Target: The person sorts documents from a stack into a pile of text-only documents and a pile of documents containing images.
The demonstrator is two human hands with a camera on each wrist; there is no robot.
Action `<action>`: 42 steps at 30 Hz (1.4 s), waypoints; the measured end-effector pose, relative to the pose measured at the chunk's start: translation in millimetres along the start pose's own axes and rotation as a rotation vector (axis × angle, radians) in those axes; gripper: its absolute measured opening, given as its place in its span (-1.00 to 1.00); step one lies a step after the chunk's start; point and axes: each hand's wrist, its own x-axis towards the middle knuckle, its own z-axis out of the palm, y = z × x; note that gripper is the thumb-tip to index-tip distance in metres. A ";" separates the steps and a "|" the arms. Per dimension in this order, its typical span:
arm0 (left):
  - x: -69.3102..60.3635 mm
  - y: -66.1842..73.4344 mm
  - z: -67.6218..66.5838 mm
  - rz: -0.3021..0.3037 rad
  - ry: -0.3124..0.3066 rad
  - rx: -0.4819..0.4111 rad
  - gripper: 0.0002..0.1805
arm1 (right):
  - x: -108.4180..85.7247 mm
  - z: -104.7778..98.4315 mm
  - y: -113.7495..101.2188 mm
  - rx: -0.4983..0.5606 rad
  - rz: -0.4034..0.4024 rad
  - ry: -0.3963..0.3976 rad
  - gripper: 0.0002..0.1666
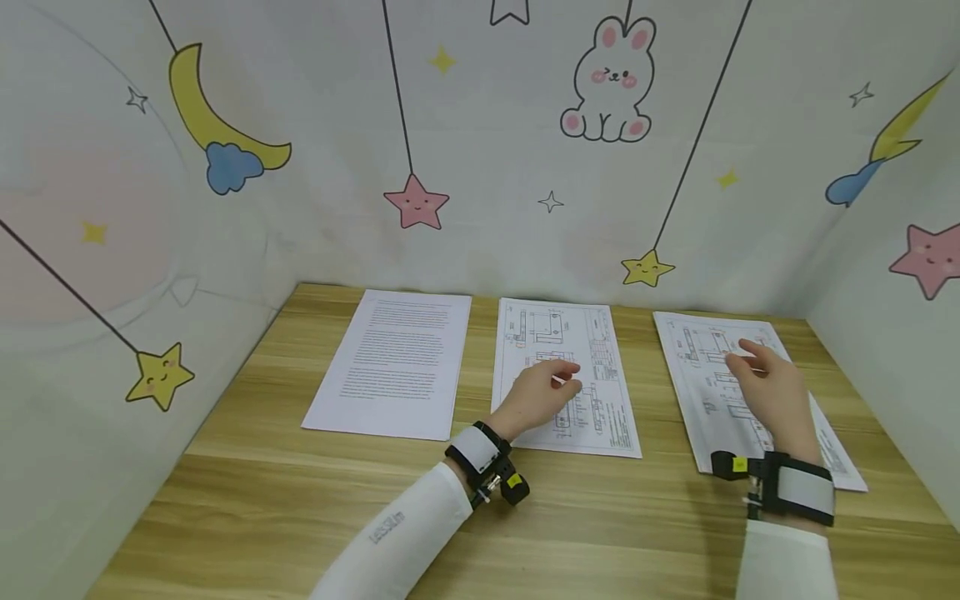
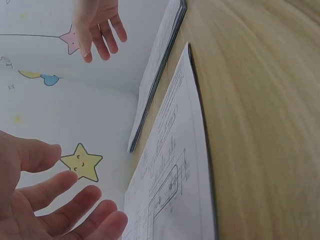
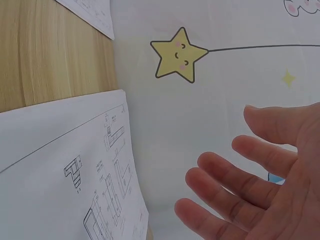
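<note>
My left hand [image 1: 536, 396] hovers over the middle sheet of technical drawings [image 1: 551, 325], fingers loosely bent and nothing held. In the left wrist view its fingers [image 2: 75, 210] are spread apart beside the paper's edge. Over the right-hand stack of drawings [image 1: 697, 400] hangs my right hand [image 1: 772, 396], also holding nothing. The right wrist view shows that hand [image 3: 240, 195] with relaxed, separated fingers above the drawing sheet [image 3: 65, 150]. A page of printed text [image 1: 397, 367] lies to the left, apart from both hands.
All the papers lie on a wood-grain table [image 1: 600, 533]. A white cloth backdrop [image 1: 480, 250] with cartoon stars, moons and a rabbit rises behind the table and along both sides. Each wrist wears a strapped camera, such as the left one [image 1: 513, 487].
</note>
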 end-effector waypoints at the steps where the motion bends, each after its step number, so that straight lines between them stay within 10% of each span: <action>1: 0.3 0.5 3.1 0.001 -0.010 -0.015 -0.56 | 0.1 -0.5 3.0 0.008 0.011 -0.003 -0.25; 29: 14.3 30.8 88.5 -0.042 -0.126 -0.304 -0.57 | 7.0 -4.7 76.6 -0.017 0.385 -0.110 -0.19; 42: 20.3 39.9 108.7 -0.226 -0.185 -0.685 -0.50 | 1.6 -4.4 83.7 -0.042 0.400 -0.037 -0.22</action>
